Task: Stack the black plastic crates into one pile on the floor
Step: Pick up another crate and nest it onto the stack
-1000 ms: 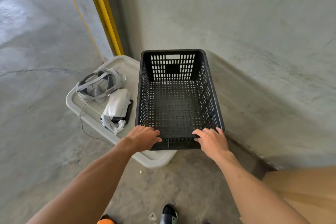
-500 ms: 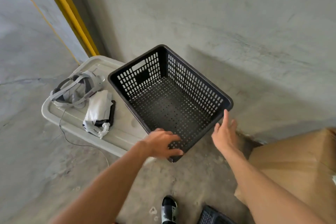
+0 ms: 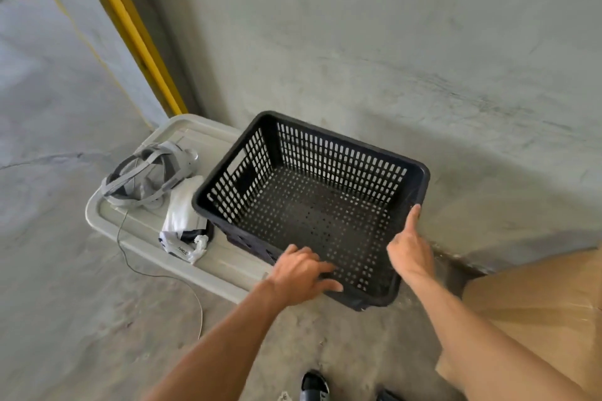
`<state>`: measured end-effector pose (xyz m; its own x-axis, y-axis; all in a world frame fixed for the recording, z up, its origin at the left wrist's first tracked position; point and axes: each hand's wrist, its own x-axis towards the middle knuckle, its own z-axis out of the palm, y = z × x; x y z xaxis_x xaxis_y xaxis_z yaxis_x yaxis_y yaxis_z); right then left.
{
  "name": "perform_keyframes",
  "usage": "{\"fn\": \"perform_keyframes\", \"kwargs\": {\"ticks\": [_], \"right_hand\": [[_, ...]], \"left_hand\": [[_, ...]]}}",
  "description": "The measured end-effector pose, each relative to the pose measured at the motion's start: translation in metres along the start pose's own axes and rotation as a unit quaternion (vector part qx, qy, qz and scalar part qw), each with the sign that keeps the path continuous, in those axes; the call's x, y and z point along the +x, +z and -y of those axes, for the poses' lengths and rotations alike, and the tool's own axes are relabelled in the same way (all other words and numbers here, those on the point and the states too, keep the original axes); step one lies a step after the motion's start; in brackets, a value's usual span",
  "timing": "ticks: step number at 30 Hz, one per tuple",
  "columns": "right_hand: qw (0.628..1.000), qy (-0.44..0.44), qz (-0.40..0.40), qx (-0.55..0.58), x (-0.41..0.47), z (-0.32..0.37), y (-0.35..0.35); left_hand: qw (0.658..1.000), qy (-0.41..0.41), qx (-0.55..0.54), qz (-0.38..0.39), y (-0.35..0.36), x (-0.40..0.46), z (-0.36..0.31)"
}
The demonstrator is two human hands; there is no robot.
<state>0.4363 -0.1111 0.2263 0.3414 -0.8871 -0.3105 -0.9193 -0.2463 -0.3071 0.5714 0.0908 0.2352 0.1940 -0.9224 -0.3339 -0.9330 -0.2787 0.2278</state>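
Nearest us, at the bottom edge, we saw the toe of a black shoe (image 3: 313, 385) on the concrete floor (image 3: 58, 286), and a brown cardboard box (image 3: 537, 309) at the lower right. Above these, our left hand (image 3: 301, 273) curled its fingers over the near rim of the black plastic crate (image 3: 312, 205), gripping it. Our right hand (image 3: 411, 249) lay flat against the crate's right side wall, fingers straight and pointing up, gripping nothing. The crate sat turned at an angle, its left part over the near right corner of a grey tote lid (image 3: 202, 257) and its right part jutting past the lid's edge; we could not tell whether it rested there or was lifted. Farther left on the lid lay a white bundle (image 3: 184, 221) and a grey headset (image 3: 150, 174). Behind stood the concrete wall (image 3: 391, 42) and a yellow post (image 3: 130, 26).
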Motion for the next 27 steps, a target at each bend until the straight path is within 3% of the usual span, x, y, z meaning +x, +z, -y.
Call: {"fn": "perform_keyframes", "kwargs": {"ticks": [2, 5, 8, 10, 13, 17, 22, 27], "right_hand": [[0.999, -0.022, -0.007, -0.046, 0.022, -0.008, -0.008], [0.997, -0.006, -0.056, -0.056, 0.035, -0.018, -0.010], [0.994, -0.015, -0.102, -0.033, 0.036, -0.024, -0.005], [0.994, -0.018, -0.103, -0.030, 0.039, -0.026, -0.006], [0.995, -0.019, -0.092, -0.026, 0.048, -0.033, -0.006], [0.995, -0.020, -0.094, -0.026, 0.062, -0.031, -0.008], [0.991, -0.021, -0.109, -0.069, 0.078, -0.010, -0.013], [0.988, -0.035, -0.106, -0.110, 0.083, -0.012, -0.009]], "left_hand": [[0.997, -0.011, -0.052, -0.050, -0.003, 0.009, 0.012], [0.986, -0.105, 0.031, -0.130, -0.023, 0.024, 0.072], [0.954, -0.273, 0.070, -0.106, -0.050, 0.042, 0.148], [0.942, -0.329, 0.037, -0.060, -0.062, 0.049, 0.185], [0.946, -0.312, -0.058, -0.065, -0.059, 0.053, 0.206], [0.931, -0.322, -0.057, -0.160, -0.043, 0.049, 0.205], [0.913, -0.369, -0.100, -0.139, -0.036, 0.047, 0.212], [0.902, -0.379, -0.089, -0.186, -0.025, 0.044, 0.214]]}}
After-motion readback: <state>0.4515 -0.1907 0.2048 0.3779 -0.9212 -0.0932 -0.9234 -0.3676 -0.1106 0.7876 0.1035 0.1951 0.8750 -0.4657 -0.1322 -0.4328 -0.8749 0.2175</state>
